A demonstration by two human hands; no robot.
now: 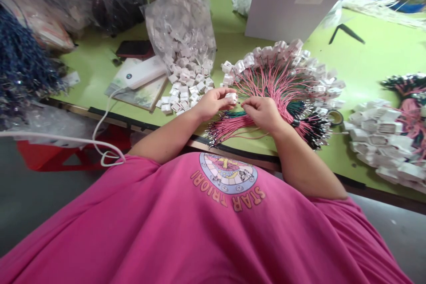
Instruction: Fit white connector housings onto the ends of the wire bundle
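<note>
My left hand (213, 104) pinches a small white connector housing (231, 96) between thumb and fingers. Just right of it, my right hand (262, 111) is closed on the end of a thin wire, its tip close to the housing; whether the tip is inside I cannot tell. Beneath and behind both hands spreads a bundle of pink and green wires (269, 82), many with white housings on their far ends. Bare metal terminals (214, 135) tip the near ends. Loose white housings (184, 91) lie in a pile left of my left hand, spilling from a clear plastic bag (181, 26).
A white power bank (146, 73) with a cable rests on a booklet, near a dark phone (133, 49). Blue wire bundles (25, 57) lie far left. More housings (379, 137) sit right. A grey panel (296, 0) stands behind; a tape roll (335, 117) lies right.
</note>
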